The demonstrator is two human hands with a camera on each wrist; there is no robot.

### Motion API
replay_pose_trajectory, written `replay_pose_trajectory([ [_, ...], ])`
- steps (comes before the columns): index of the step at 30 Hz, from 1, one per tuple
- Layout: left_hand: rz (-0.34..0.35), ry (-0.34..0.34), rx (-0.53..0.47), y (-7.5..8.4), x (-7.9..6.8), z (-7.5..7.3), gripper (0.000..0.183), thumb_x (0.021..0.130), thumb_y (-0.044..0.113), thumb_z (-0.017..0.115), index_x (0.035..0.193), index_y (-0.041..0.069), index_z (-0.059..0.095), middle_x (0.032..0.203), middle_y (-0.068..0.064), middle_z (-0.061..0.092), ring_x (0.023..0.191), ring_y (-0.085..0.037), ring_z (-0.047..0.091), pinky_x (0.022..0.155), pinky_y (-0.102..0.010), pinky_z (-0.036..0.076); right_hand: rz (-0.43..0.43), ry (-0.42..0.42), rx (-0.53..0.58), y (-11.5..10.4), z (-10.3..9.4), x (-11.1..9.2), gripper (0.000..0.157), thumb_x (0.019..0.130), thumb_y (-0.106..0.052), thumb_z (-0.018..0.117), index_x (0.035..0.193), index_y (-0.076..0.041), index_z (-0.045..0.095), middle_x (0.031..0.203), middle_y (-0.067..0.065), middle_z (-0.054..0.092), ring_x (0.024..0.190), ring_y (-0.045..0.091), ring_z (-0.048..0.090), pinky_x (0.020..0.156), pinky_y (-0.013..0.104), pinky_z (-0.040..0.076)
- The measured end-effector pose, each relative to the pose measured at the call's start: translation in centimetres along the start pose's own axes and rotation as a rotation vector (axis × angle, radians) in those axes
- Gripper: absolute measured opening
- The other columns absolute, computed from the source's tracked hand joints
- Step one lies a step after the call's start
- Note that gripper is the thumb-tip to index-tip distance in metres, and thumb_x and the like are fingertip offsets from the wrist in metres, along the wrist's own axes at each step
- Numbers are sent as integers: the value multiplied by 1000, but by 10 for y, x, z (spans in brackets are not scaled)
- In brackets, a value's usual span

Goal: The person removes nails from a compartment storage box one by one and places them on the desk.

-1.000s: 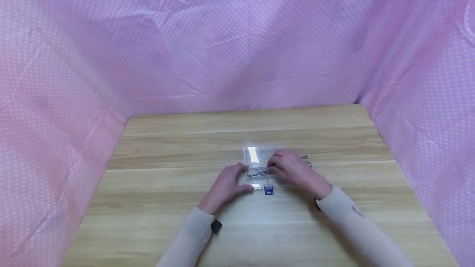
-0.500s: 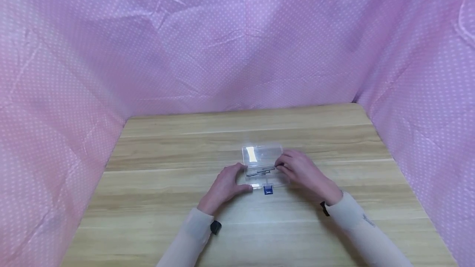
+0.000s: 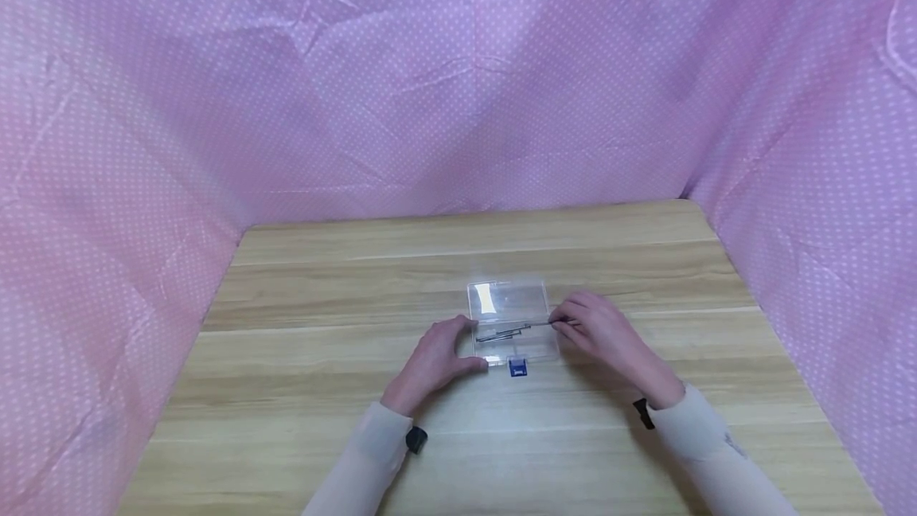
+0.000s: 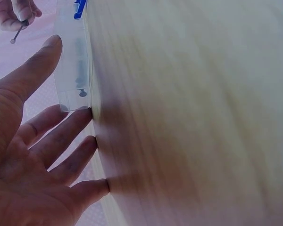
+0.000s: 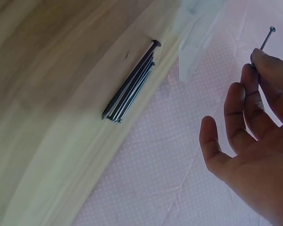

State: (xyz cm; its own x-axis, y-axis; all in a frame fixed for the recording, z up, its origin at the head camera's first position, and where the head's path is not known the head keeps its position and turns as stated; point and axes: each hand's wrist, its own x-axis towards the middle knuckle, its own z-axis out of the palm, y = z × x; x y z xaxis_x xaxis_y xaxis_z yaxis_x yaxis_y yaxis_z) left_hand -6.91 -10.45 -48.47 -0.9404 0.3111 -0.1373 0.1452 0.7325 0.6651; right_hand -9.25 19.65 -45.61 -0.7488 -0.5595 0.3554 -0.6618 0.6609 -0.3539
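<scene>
A clear plastic box (image 3: 509,347) lies with its lid (image 3: 519,299) laid back and its blue latch (image 3: 518,368) facing the person. Several metal nails (image 3: 499,335) rest inside. My left hand (image 3: 435,358) holds the box's left end between thumb and forefinger; the other fingers are spread in the left wrist view. Just beyond the right end of the box, my right hand (image 3: 598,329) pinches a nail (image 5: 266,40) between thumb and forefinger, its head pointing back toward the box. Several more nails (image 5: 131,84) lie bundled on the table, hidden behind the right hand in the head view.
The wooden table (image 3: 344,285) carries the box near its middle. Pink dotted cloth (image 3: 458,102) hangs behind the table and along both sides. Each wrist wears a small black camera, such as the one on the left wrist (image 3: 416,440).
My right hand has drawn rightward from over the box to past its right end, with a nail pinched in its fingers. The left hand and box stay in place.
</scene>
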Motion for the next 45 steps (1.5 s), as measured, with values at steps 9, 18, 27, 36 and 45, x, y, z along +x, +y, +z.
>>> replay_pose_trajectory([
  [9, 0, -2, 4, 0, 1, 0, 69, 79, 37, 90, 134, 8, 62, 131, -12, 66, 123, -34, 59, 106, -50, 46, -16, 67, -6, 8, -5, -11, 20, 80, 0, 84, 96, -8, 76, 97, 6, 71, 89, 25, 67, 79, 47, 57],
  [18, 14, 6, -3, -1, 1, 0, 69, 79, 37, 91, 134, 7, 63, 131, -13, 66, 124, -35, 59, 107, -51, 45, -14, 105, -7, 15, -9, -20, 22, 77, 1, 86, 95, -9, 76, 96, 4, 73, 90, 26, 67, 80, 48, 56],
  [27, 10, 3, 1, -2, 2, -1, 68, 79, 37, 90, 134, 9, 63, 130, -12, 67, 124, -34, 58, 107, -51, 45, 3, 110, -30, 20, -15, -27, 22, 77, 0, 86, 94, -9, 76, 93, 2, 72, 86, 23, 66, 75, 46, 56],
  [36, 9, -3, 2, -2, 3, -4, 68, 79, 38, 90, 133, 9, 63, 130, -11, 67, 124, -35, 58, 107, -52, 44, 24, 112, -32, 26, -16, -36, 23, 76, 1, 86, 91, -13, 75, 91, 0, 71, 87, 23, 65, 77, 49, 54],
  [45, 14, -3, -6, -1, 2, -5, 69, 79, 38, 90, 134, 8, 63, 130, -12, 66, 124, -35, 58, 108, -52, 44, 28, 102, -41, 32, -17, -44, 25, 75, 2, 85, 92, -13, 76, 91, -1, 71, 85, 21, 65, 75, 46, 55],
])
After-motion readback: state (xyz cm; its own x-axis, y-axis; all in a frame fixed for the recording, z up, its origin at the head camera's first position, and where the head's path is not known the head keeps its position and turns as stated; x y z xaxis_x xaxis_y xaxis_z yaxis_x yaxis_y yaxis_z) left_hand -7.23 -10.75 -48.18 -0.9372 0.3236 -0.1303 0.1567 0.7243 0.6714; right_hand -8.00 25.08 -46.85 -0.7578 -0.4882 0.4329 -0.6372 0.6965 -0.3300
